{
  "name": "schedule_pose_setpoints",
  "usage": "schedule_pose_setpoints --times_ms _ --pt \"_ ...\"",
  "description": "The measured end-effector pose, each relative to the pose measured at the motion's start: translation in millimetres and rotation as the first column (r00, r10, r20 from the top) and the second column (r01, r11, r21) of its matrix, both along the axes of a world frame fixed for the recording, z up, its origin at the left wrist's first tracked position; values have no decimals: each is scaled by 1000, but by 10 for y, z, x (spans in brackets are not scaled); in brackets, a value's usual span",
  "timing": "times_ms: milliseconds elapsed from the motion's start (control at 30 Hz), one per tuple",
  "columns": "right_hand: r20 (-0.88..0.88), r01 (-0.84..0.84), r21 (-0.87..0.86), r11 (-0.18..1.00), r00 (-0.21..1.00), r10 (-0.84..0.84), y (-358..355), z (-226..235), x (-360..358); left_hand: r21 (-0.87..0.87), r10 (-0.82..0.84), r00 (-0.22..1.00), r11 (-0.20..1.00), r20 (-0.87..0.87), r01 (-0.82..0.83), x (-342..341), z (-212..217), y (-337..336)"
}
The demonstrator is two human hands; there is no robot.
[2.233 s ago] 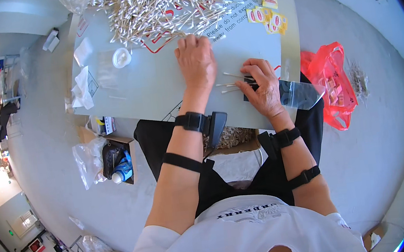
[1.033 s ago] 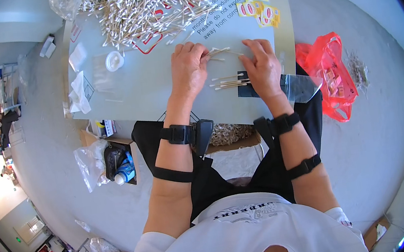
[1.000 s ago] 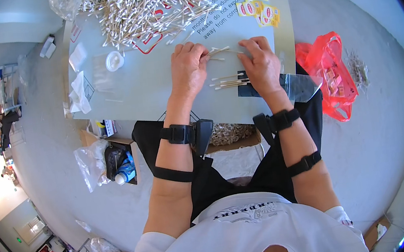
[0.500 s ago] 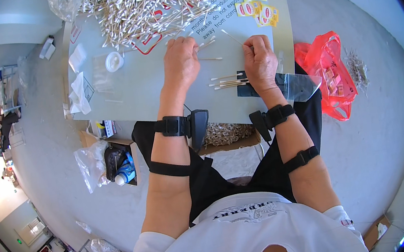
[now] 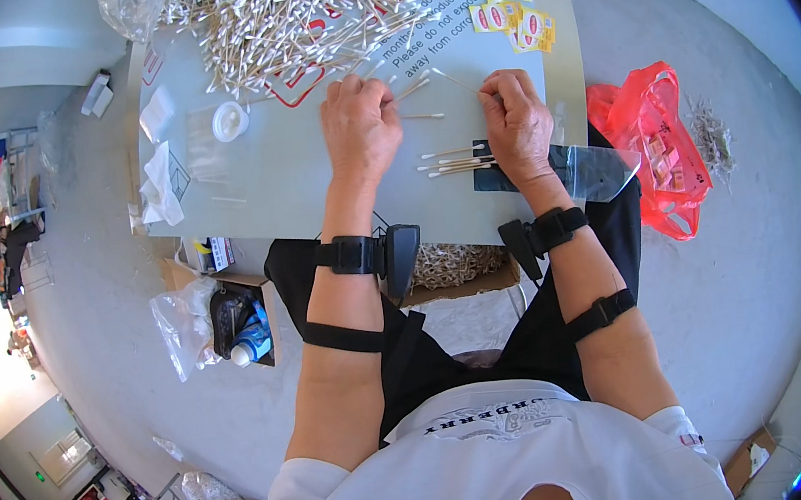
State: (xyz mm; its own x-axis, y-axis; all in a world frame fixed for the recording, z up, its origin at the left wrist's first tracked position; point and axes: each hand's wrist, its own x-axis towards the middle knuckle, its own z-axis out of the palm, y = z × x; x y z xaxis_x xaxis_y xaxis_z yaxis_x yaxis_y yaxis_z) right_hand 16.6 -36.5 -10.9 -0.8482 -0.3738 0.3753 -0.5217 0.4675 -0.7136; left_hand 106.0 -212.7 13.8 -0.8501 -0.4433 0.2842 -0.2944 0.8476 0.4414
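My right hand (image 5: 518,121) pinches a cotton swab (image 5: 457,80) between thumb and forefinger, its white tip pointing away and to the left. Close to the near edge of the large swab pile (image 5: 292,18), my left hand (image 5: 360,123) has its fingers curled together. Its fingertips are hidden, so what they hold, if anything, does not show. A few loose swabs (image 5: 422,116) lie just right of it. Several swabs in a row (image 5: 456,169) rest nearer me, beside the right wrist. Under that wrist is a clear plastic bag with a dark part (image 5: 601,170).
Yellow packets (image 5: 531,29) lie at the table's far right. A small white round tub (image 5: 228,121), clear sleeves (image 5: 210,163) and white tissue (image 5: 159,185) are on the left. A red plastic bag (image 5: 664,153) is right of the table. A box of swabs (image 5: 458,268) stands below its front edge.
The swab in my right hand has tilted lower, its tip nearer the loose swabs. My left hand has barely moved. The row of swabs looks the same.
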Motion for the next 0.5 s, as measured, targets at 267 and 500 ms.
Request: schedule_pose_setpoints --times_ms 267,500 --pt "74 -244 -31 969 966 246 43 103 0 -1 -8 997 1000 -83 8 29 -62 24" --pt "26 -369 82 926 930 368 66 158 -16 -50 -33 995 998 -97 28 122 -57 82"
